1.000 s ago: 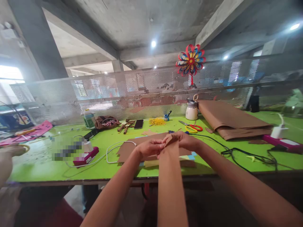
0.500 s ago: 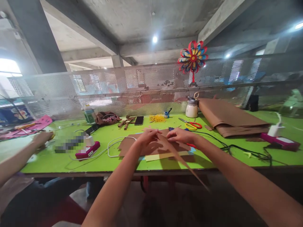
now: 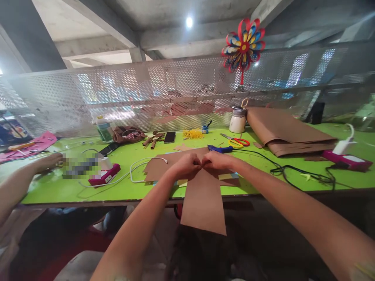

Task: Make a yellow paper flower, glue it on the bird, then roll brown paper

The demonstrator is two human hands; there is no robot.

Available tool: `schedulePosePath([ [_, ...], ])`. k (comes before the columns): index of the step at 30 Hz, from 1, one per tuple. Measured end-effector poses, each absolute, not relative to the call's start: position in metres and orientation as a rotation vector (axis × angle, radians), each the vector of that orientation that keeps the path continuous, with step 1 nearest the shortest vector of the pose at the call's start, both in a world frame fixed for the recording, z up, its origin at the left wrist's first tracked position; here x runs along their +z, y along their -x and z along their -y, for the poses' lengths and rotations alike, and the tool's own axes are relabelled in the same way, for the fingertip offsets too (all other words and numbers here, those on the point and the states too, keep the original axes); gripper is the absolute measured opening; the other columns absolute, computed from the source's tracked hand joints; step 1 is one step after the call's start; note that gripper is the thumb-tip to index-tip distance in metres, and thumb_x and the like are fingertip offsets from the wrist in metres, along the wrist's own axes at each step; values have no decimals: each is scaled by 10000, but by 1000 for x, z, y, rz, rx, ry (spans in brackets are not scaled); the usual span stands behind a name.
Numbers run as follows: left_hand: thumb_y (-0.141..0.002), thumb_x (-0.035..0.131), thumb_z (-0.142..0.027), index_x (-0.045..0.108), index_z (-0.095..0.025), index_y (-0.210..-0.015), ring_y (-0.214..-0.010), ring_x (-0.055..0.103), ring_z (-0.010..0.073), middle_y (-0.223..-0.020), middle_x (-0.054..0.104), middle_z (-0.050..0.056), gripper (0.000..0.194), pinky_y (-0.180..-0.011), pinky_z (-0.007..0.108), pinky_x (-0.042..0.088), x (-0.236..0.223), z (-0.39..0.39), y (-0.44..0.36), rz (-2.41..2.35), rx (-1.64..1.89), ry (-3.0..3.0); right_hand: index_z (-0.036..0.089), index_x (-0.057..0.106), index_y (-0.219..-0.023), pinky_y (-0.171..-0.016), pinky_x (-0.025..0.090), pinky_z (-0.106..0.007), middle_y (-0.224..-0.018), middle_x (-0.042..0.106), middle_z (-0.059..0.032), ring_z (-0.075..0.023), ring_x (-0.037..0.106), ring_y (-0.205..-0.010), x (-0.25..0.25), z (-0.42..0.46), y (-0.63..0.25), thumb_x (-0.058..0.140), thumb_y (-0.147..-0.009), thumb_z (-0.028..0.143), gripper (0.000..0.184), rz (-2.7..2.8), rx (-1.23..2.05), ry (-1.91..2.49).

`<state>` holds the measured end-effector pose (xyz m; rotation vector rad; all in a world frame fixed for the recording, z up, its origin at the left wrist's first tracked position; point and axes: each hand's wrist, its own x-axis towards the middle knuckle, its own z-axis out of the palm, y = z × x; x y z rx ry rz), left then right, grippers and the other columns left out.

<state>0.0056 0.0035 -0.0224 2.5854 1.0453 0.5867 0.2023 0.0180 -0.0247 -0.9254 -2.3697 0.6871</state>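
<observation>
A long strip of brown paper hangs toward me over the table's front edge. My left hand pinches its far end from the left, and my right hand pinches it from the right, with the fingertips almost meeting. The pinched edge itself is mostly hidden by the fingers. Beneath both hands lie flat brown paper sheets, with bits of yellow and light blue paper showing under them. A blue-handled tool with a black cord lies just beyond my right hand.
Scissors with red and yellow handles, a phone, yellow strips and a lidded jar stand farther back. Folded brown paper fills the right. Purple power strips lie at both sides. Another person's hand is at left.
The brown strip turned from face-on to edge-on, then face-on again, lower and flatter over the sheets. Both my hands came down closer together. The view tilted downward.
</observation>
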Motion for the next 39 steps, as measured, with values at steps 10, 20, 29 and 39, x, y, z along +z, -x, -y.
schedulePosePath([
  [10, -696, 560, -255, 702, -137, -863, -625, 513, 126, -691, 626, 22, 249, -583, 218, 371, -22, -7, -4, -1157, 478, -2539, 160, 702, -879, -659, 366, -243, -815, 628, -60, -158, 546, -740, -36, -4, -209, 586, -783, 175, 151, 2554, 84, 992],
  [20, -708, 564, -270, 711, -116, -774, -656, 518, 131, -710, 617, 30, 222, -586, 217, 379, -22, -12, -5, -1176, 474, -2541, 165, 691, -898, -662, 364, -238, -833, 589, -50, -145, 531, -747, -43, -2, -210, 556, -822, 178, 155, 2524, -7, 937],
  [29, -739, 555, -252, 672, -126, -799, -667, 523, 131, -739, 628, 33, 182, -604, 214, 386, -23, -11, -8, -1140, 425, -2735, 129, 667, -823, -713, 368, -264, -809, 591, -67, -166, 517, -793, -36, 6, -202, 566, -820, 190, 118, 2548, -113, 956],
  [39, -755, 502, -140, 657, -135, -813, -687, 538, 123, -803, 621, 41, 166, -610, 197, 395, -16, 3, -5, -1177, 382, -2838, 122, 638, -776, -650, 351, -240, -786, 585, -54, -146, 497, -729, -31, 7, -207, 546, -776, 74, 104, 2586, -62, 909],
])
